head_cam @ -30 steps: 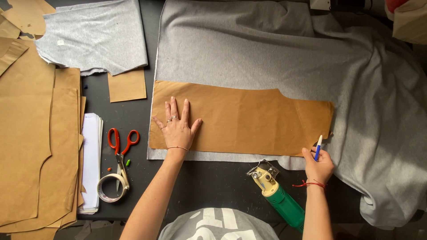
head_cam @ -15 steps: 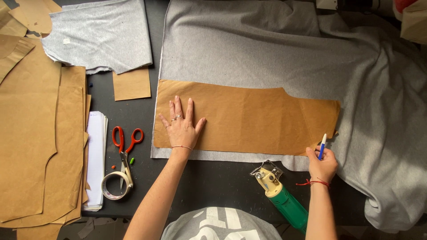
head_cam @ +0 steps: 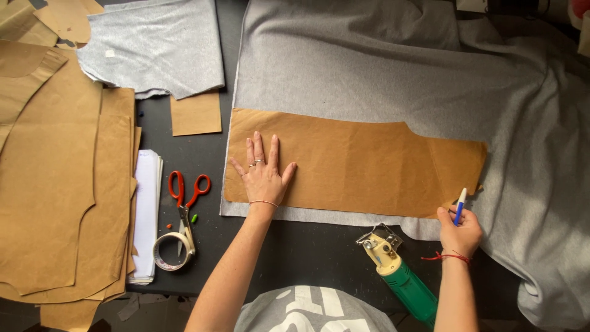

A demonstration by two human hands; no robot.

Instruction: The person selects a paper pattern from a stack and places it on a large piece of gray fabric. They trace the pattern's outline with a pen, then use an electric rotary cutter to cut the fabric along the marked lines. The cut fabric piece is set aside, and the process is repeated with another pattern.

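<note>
Left hand (head_cam: 263,175) lies flat, open, on the brown pattern (head_cam: 369,163); right hand (head_cam: 460,230) grips a pen (head_cam: 460,205) at its lower-right corner, tip hidden.

free: dark table (head_cam: 307,246) between hands | blocked: green cutter (head_cam: 399,276), scissors (head_cam: 187,190)

brown paper pattern (head_cam: 362,163) | flat on grey fabric (head_cam: 369,67) (slightly creased); blue pen (head_cam: 460,205) | upright at its corner

A small white label (head_cam: 109,53), perhaps a tag, sits on the grey cut piece (head_cam: 153,49) at upper left; no packages, signs or screens.
</note>
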